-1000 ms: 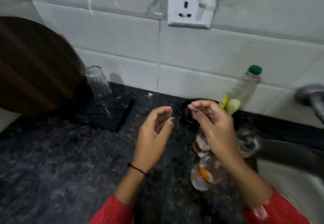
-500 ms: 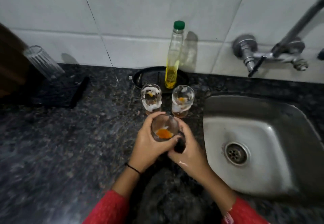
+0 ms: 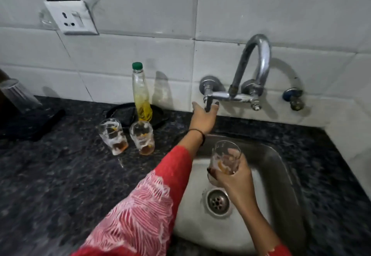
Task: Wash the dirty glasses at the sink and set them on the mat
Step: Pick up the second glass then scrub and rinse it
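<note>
Now, glass (image 3: 224, 158) in right hand (image 3: 235, 179).

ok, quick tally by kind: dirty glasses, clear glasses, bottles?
Dirty glasses: 3 (left counter glass, right counter glass, held glass in the right hand over the sink)
Clear glass: 1, on the mat at far left
Bottle: 1, green cap
Total: 5

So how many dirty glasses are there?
3. One glass and a second glass stand side by side on the counter before the bottle; the right hand holds the third glass over the sink. A clean-looking glass sits far left. More could lie outside the view.
</note>
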